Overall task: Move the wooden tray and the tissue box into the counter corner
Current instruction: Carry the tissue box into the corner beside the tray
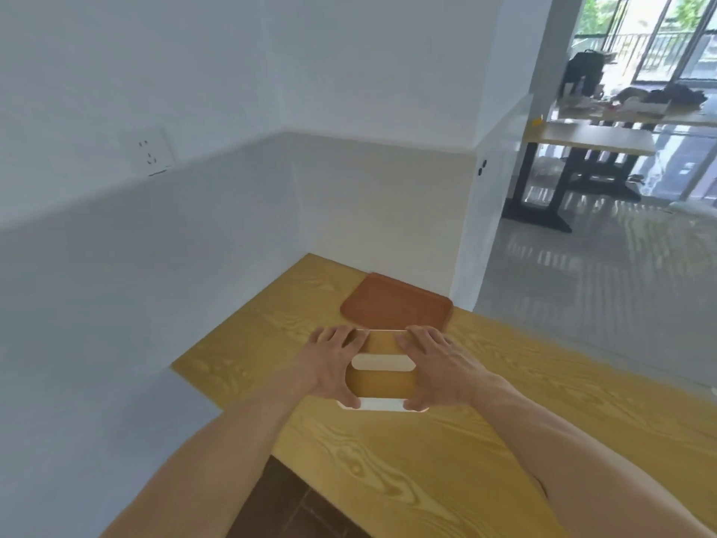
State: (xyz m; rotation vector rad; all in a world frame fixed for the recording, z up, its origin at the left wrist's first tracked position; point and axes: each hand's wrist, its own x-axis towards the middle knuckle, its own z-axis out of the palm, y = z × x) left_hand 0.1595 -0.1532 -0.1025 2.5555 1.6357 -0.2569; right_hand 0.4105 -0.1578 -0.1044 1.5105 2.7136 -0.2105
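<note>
A tissue box [382, 384] with a wooden lid, white sides and a white tissue slot stands on the yellow wooden counter [485, 432]. My left hand [333, 366] clasps its left end and my right hand [434, 363] clasps its right end, fingers wrapped over the edges. Just beyond the box, touching or nearly touching its far edge, the flat reddish-brown wooden tray [395, 302] lies close to the back wall, by the end of the short partition wall on the right.
White walls meet at the counter's far left corner [308, 254]. A wall socket [149, 153] sits on the left wall. The counter's right edge drops to a shiny floor [582, 285]; tables with bags stand far right. A dark floor gap shows below the near counter edge.
</note>
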